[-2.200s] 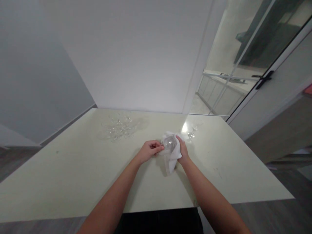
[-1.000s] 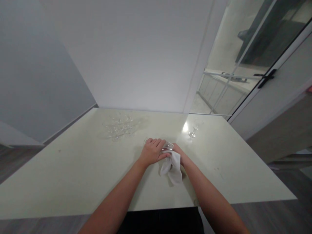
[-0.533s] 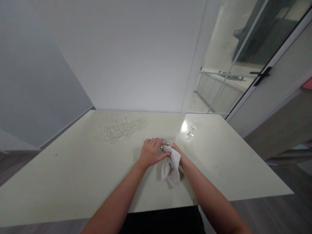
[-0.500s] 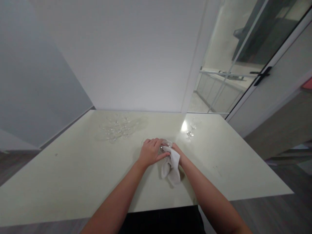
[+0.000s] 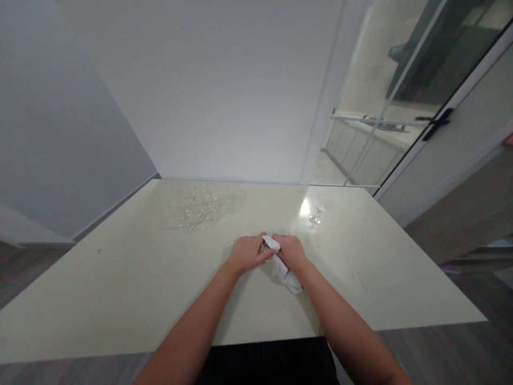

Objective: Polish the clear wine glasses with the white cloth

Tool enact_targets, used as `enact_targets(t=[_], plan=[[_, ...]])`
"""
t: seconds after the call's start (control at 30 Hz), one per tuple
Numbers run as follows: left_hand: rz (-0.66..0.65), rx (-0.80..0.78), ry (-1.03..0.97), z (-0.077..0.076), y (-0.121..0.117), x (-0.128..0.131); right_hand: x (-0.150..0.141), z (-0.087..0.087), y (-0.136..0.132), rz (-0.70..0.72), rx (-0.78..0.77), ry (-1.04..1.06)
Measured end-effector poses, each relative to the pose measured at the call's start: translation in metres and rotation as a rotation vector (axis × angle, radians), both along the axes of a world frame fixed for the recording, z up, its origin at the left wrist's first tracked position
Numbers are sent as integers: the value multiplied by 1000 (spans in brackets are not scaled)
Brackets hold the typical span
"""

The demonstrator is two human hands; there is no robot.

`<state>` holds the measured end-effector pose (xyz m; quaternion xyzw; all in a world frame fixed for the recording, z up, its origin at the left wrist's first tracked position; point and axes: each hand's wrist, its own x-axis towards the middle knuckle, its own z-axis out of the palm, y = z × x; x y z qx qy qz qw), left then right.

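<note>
Near the middle of the table, my left hand [image 5: 246, 253] is closed around a clear stemmed glass [image 5: 263, 248]. Most of that glass is hidden by my fingers and by a white cloth [image 5: 287, 277]. Just to its right, my right hand [image 5: 292, 251] grips the cloth and presses it on the glass between the two hands. The cloth's loose end hangs below my right hand toward the table's near side.
Several clear stemmed glasses [image 5: 196, 211] stand close together at the back left of the pale table [image 5: 132, 289]. Another stemmed glass [image 5: 315, 218] stands alone at the back right. A white wall [image 5: 240, 107] rises behind the table, and a glazed door [image 5: 433, 125] is at the right.
My right hand has turned over the glass's end, its back now facing up. The cloth is bunched between both hands and covers the clear foot that showed before.
</note>
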<state>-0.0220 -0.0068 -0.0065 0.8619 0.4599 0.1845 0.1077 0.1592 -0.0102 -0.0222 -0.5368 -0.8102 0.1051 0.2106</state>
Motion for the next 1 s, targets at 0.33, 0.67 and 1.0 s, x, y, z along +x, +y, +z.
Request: enact_targets(t=[0.33,0.67,1.0], plan=[[-120,147,-29,-1,5,-4,1,-12,11,26,-103,416],[-54,107,-63,-4,2,-3,10,-5,-1,165,320,223],[-116,316,-51,-5,4,2,2,-13,17,-11,-108,410]])
